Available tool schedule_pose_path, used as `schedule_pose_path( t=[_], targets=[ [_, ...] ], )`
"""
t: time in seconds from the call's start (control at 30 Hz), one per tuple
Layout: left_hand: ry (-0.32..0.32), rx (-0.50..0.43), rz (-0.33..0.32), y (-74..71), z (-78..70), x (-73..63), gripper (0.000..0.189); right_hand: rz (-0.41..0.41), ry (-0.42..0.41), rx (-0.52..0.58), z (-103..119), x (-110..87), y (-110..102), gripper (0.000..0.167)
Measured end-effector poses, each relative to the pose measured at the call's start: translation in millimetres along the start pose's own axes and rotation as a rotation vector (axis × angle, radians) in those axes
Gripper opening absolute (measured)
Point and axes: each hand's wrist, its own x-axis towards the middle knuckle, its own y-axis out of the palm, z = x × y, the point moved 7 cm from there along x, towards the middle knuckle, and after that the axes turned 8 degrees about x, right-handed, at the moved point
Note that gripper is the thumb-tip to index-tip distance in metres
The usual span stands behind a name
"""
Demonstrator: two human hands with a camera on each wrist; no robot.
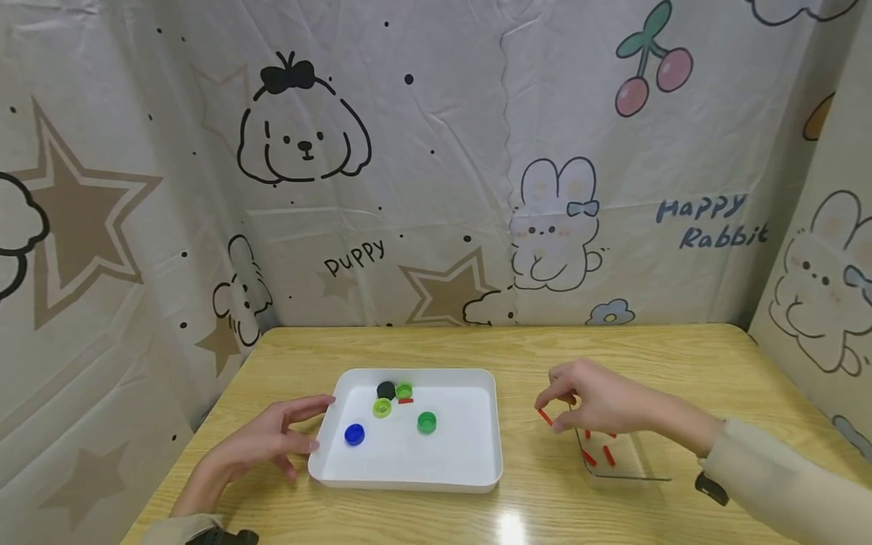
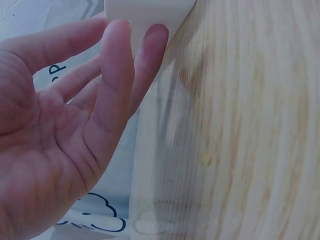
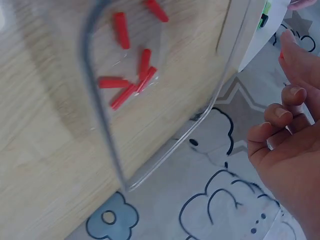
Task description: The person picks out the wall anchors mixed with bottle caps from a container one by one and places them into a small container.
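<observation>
Between thumb and index finger, my right hand (image 1: 606,397) pinches a short red stick (image 1: 545,417), just left of a clear plastic box (image 1: 630,478). More red sticks (image 3: 121,31) lie scattered in that box, best seen in the right wrist view. At the left end of a white tray (image 1: 456,454), my left hand (image 1: 266,437) has its fingers extended, fingertips right at the rim. Inside the tray are a blue cap (image 1: 354,434), a green cap (image 1: 427,422), a black cap (image 1: 386,390), two light green caps (image 1: 382,408) and one red stick (image 1: 406,401).
Tray and box stand on a wood-grain table (image 1: 531,499), the box to the right of the tray. A printed cloth (image 1: 436,189) with cartoon drawings hangs behind the table and along both sides.
</observation>
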Motion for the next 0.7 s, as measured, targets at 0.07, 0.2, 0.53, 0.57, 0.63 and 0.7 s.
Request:
schedule_pose_path(
  t=[0.07,0.2,0.53,0.57,0.63,0.7],
  targets=[
    [0.000,0.000,0.002,0.1,-0.2,-0.2,0.079,-0.013,0.011,0.010,-5.1,-6.7,-3.2,0.026],
    [-0.004,0.000,0.000,-0.1,0.2,0.2,0.079,-0.039,-0.002,0.022,-11.6,-19.7,-9.0,0.025],
    [-0.002,-0.014,-0.004,-0.1,1.4,1.0,0.079,-0.089,0.032,0.012,-29.9,-48.7,-18.7,0.026],
    [-0.002,-0.013,-0.005,0.0,1.1,0.9,0.079,-0.089,0.044,0.014,-32.2,-51.1,-19.0,0.026],
    [-0.005,-0.012,-0.008,0.1,0.8,0.7,0.079,-0.091,0.053,0.009,-35.4,-55.2,-19.4,0.025],
    [-0.008,-0.010,-0.009,0.4,0.3,0.6,0.079,-0.089,0.057,0.007,-38.2,-59.0,-19.2,0.024]
  ],
)
